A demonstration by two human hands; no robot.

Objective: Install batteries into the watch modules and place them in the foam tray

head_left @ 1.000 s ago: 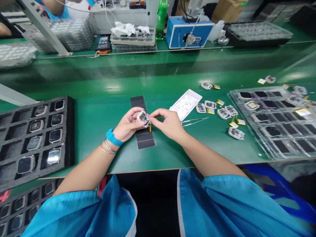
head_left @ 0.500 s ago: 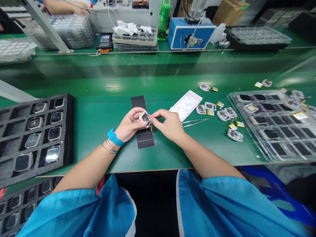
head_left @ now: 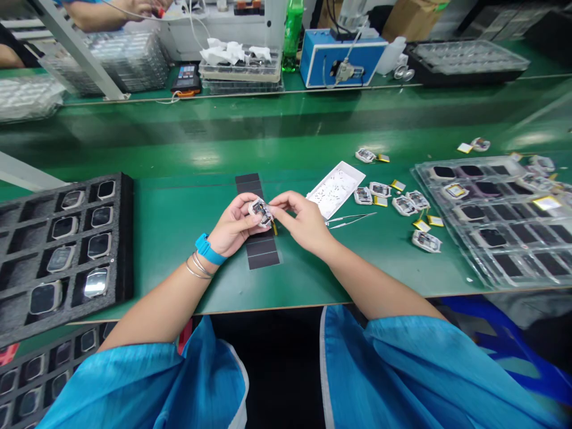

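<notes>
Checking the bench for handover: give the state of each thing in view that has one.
Left hand, gripping the white-framed watch module
Right hand, fingertips pinching its edge
Slim steel tweezers, lying on the green mat
Black foam tray, watches seated in its slots
Shallow white tray, holding small parts

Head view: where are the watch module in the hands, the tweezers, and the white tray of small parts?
Watch module (head_left: 261,211): head view, on the middle of its visible face.
Tweezers (head_left: 351,217): head view, on the upper leg.
White tray (head_left: 353,169): head view, on its far rim.
</notes>
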